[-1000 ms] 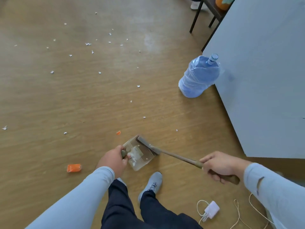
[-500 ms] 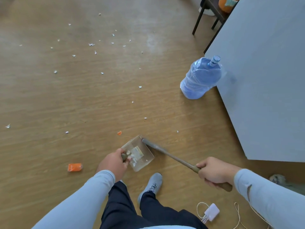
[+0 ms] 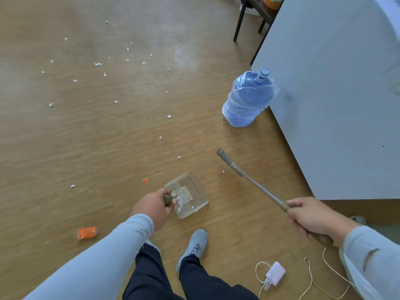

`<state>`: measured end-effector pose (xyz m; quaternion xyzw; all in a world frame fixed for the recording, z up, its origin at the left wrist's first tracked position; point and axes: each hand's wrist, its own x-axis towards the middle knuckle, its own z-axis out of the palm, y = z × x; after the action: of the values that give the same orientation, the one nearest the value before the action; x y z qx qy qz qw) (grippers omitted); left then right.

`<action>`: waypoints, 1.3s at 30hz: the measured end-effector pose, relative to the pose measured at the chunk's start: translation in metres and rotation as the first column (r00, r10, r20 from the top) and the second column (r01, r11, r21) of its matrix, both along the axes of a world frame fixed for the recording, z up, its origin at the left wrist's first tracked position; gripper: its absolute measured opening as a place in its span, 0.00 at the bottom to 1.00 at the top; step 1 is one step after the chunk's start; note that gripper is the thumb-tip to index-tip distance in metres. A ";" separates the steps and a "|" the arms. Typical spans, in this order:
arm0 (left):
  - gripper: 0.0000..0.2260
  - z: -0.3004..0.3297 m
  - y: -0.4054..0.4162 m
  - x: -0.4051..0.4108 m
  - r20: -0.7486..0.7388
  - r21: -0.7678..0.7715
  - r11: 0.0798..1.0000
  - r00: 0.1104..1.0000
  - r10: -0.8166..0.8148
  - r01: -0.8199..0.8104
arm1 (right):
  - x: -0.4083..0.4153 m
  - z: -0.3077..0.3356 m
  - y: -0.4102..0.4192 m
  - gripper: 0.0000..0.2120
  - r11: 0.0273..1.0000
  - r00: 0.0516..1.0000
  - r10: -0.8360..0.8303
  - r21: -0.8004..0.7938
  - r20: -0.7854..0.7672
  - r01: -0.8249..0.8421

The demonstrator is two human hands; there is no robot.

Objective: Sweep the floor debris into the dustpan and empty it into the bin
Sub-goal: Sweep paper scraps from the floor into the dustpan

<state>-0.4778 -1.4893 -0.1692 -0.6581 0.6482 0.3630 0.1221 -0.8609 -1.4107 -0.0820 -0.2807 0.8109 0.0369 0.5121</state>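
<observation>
My left hand (image 3: 154, 207) grips the short handle of a clear plastic dustpan (image 3: 190, 194) that rests on the wooden floor with white scraps inside it. My right hand (image 3: 311, 216) holds the long handle of a small brush (image 3: 230, 162), whose head is lifted to the right of the pan, apart from it. White paper scraps (image 3: 169, 116) lie scattered over the floor ahead and to the left. A small orange bit (image 3: 145, 180) lies just left of the pan, and a larger orange piece (image 3: 87, 232) lies near my left forearm. No bin is in view.
A blue water jug (image 3: 247, 100) stands against a grey cabinet (image 3: 337, 94) on the right. Dark table legs (image 3: 238, 24) rise at the top right. A white charger with cable (image 3: 275, 274) lies by my feet; my grey shoe (image 3: 194, 245) is below the pan.
The brush has swung away from the dustpan's mouth to the right and forward. My right hand moved right with it. The dustpan and left hand stayed put.
</observation>
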 end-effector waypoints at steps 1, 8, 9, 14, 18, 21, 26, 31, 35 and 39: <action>0.13 0.000 -0.003 -0.004 0.013 -0.004 1.000 1.000 -0.014 0.014 | -0.002 -0.006 -0.006 0.10 1.000 0.999 0.013 -0.007 -0.032 -0.013; 0.13 -0.008 -0.010 -0.029 0.054 -0.038 0.998 0.998 -0.038 0.040 | 0.013 -0.063 -0.019 0.08 0.986 0.983 0.147 0.101 -0.113 -0.136; 0.13 -0.008 -0.010 -0.028 0.061 -0.042 0.998 0.997 -0.044 0.046 | 0.021 -0.067 -0.012 0.08 0.979 0.981 0.171 0.127 -0.087 -0.159; 0.13 -0.009 -0.013 -0.025 0.061 -0.044 0.998 0.997 -0.050 0.052 | 0.027 -0.040 0.022 0.22 0.955 0.974 0.217 0.193 0.065 -0.226; 0.13 -0.009 -0.011 -0.026 0.055 -0.058 0.996 0.997 -0.058 0.061 | -0.029 0.008 0.021 0.26 0.980 0.988 -0.006 0.197 0.152 -0.024; 0.13 -0.010 -0.010 -0.024 0.047 -0.060 0.996 0.997 -0.056 0.059 | -0.028 0.023 0.023 0.27 0.983 0.990 0.027 0.178 0.138 -0.051; 0.13 -0.010 -0.012 -0.022 0.036 -0.059 0.997 0.998 -0.048 0.050 | 0.020 -0.011 0.016 0.29 0.978 0.987 0.160 0.126 0.031 -0.163; 0.12 -0.011 -0.012 -0.022 0.031 -0.068 0.996 0.998 -0.054 0.056 | 0.061 -0.015 0.012 0.24 0.943 0.962 0.248 0.198 0.111 -0.266; 0.12 -0.011 -0.010 -0.017 0.024 -0.065 0.996 0.998 -0.055 0.056 | 0.035 0.001 0.018 0.30 0.953 0.965 0.142 0.232 0.219 -0.193; 0.13 -0.009 -0.006 -0.005 -0.005 -0.049 0.997 0.999 -0.052 0.051 | 0.028 0.025 0.030 0.29 0.962 0.973 0.122 0.219 0.195 -0.165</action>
<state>-0.4824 -1.4949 -0.1783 -0.6429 0.6740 0.3457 0.1134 -0.8330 -1.3808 -0.0574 -0.2790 0.7289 0.1438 0.6084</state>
